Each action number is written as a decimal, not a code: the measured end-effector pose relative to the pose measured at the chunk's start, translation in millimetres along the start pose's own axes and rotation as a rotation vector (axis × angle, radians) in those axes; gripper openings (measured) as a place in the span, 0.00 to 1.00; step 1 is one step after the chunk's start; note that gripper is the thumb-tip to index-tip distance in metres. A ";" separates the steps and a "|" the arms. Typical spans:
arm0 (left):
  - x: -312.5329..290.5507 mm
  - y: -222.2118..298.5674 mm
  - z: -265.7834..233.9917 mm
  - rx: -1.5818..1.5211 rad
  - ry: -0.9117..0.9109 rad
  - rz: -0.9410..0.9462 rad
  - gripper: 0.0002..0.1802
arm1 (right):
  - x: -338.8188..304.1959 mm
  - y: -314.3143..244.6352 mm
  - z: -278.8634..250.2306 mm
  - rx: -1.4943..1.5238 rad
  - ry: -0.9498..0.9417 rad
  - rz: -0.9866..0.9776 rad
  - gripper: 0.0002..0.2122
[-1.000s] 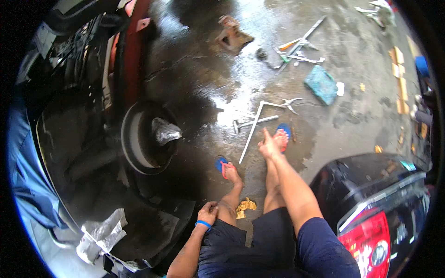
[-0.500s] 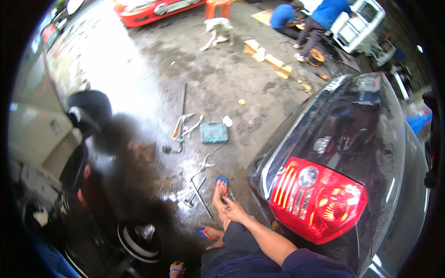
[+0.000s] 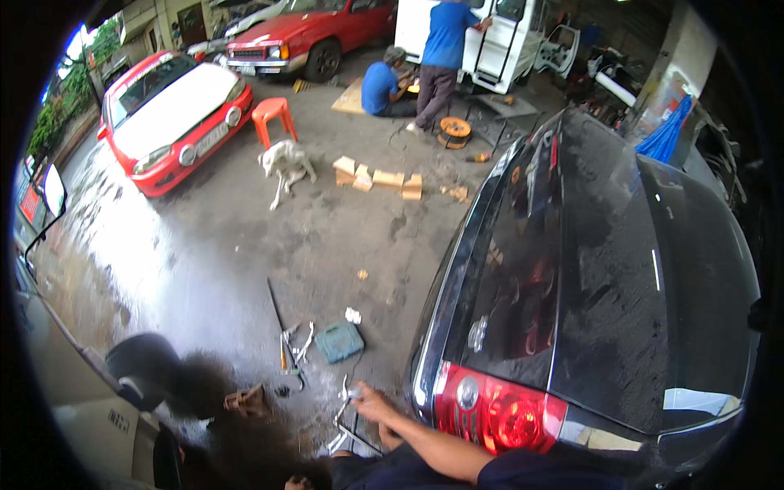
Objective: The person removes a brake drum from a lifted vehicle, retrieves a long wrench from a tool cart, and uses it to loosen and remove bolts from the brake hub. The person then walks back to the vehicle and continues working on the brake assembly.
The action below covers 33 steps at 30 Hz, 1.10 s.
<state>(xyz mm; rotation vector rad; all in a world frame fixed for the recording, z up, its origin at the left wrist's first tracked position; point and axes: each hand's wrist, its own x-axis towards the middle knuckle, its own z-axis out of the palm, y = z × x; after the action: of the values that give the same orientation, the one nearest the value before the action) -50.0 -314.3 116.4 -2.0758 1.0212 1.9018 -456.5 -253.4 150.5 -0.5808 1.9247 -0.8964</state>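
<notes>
Neither of my hands shows plainly. A small skin-coloured patch at the lower edge may be my left hand (image 3: pixel 298 482); its fingers cannot be made out. My right hand is out of the picture. My bare right leg stretches from my dark shorts to my foot (image 3: pixel 367 402) on the wet concrete. The foot rests beside a metal cross wrench (image 3: pixel 347 412). Just beyond lie a teal box (image 3: pixel 339 341), loose wrenches (image 3: pixel 300 345) and a long thin metal bar (image 3: pixel 274 306).
A black car's rear (image 3: pixel 588 269) with a red tail light (image 3: pixel 498 416) fills the right. A dark wheel (image 3: pixel 143 367) and wooden block (image 3: pixel 245 400) lie left. Farther off: a dog (image 3: pixel 286 163), a red stool (image 3: pixel 272 114), red cars, wood blocks (image 3: pixel 380 178), two people at a white van.
The view has swung up from the floor by my feet to the garage yard. The tools and my foot have dropped to the lower edge; my left hand on my knee has slipped almost out.
</notes>
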 end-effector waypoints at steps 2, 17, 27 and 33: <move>5.2 7.3 -9.0 0.017 -0.046 -0.071 0.16 | 12.1 -27.3 -1.5 0.022 -0.020 -0.122 0.30; 145.2 362.8 167.4 0.445 -0.502 0.419 0.19 | 48.4 22.7 -105.5 -0.059 0.268 0.479 0.29; 274.3 460.3 -83.3 0.660 -0.194 0.071 0.21 | 72.0 16.0 -66.0 -0.307 0.391 0.726 0.29; 309.5 550.0 -63.3 0.806 -0.148 0.213 0.22 | 98.8 10.1 -68.8 -0.306 0.351 0.754 0.29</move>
<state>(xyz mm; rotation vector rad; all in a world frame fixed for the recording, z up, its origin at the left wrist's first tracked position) -317.8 -881.6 22.9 -1.3851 1.6594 1.3347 -564.6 -291.5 112.2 0.1695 2.3569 -0.2231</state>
